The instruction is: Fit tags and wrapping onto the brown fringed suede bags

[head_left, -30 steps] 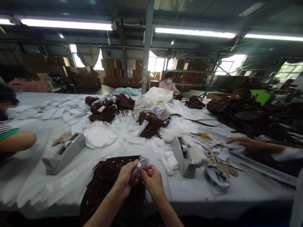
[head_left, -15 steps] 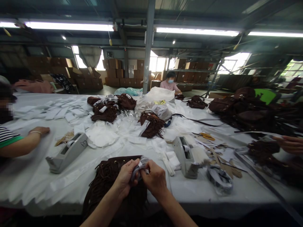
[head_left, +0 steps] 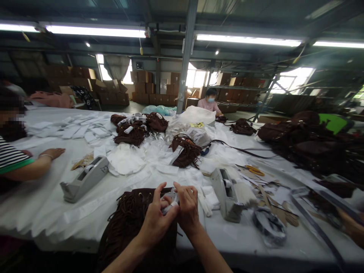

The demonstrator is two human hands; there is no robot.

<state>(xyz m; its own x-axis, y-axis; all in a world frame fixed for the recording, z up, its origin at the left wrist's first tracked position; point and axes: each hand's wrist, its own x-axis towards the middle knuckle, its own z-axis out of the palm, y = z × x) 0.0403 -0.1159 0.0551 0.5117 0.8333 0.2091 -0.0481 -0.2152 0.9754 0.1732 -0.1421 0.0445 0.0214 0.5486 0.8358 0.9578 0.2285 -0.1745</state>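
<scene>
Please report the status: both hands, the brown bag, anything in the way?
Left hand holds wrapped bundle, right hand against it. Fringed brown bag below both. Tape dispenser stands to the right, apart from hands.

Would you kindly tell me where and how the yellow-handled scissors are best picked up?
I would grip the scissors by the yellow handles, probably with the right hand, coming from the right: the handles lie at that end, while the blades point left.
</scene>
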